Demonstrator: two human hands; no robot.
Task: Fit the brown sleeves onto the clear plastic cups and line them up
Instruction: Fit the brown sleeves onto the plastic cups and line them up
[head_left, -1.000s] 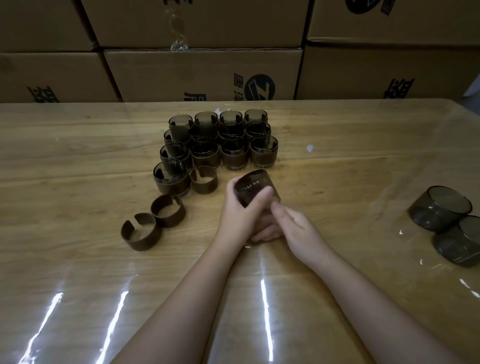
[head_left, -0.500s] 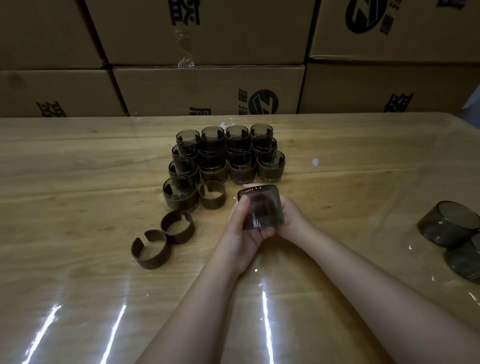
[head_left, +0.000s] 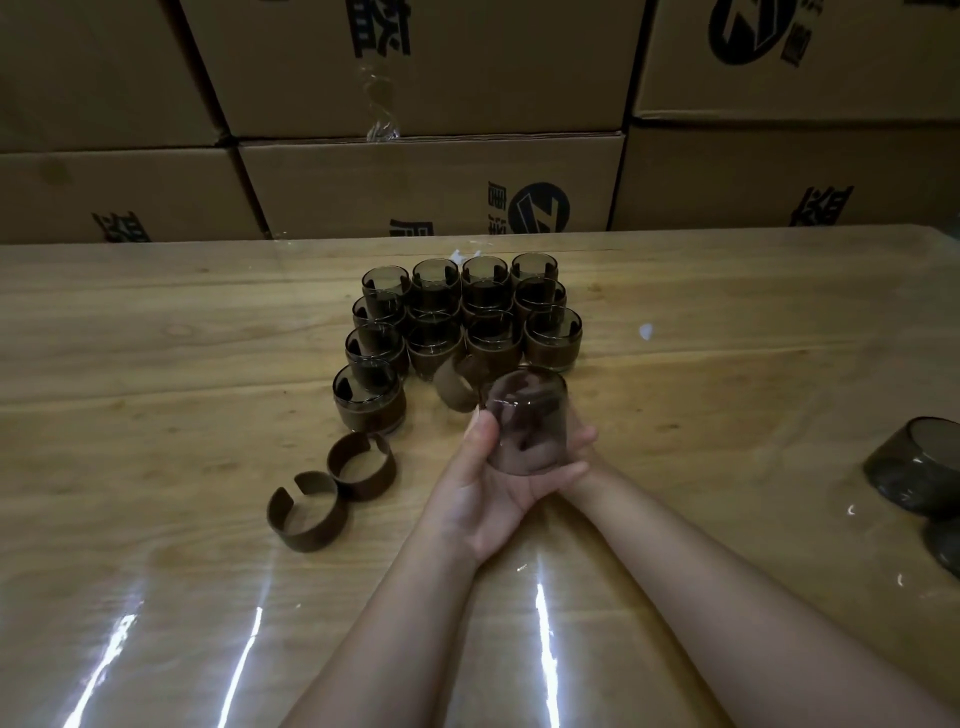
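A clear smoky cup is held above the table, its base turned toward me. My left hand cups it from below with the thumb up its left side. My right hand holds it from the right, mostly hidden behind the cup. Just behind it a brown split sleeve stands on the table. Two more loose sleeves lie at the left. Several sleeved cups stand in rows further back.
Two bare cups lie on their sides at the right edge. Stacked cardboard boxes wall off the far side of the wooden table. A shiny clear sheet covers the near tabletop.
Both hands have lifted the cup off the table and carried it up and away from me, turning its base toward me. The camera tilted upward.
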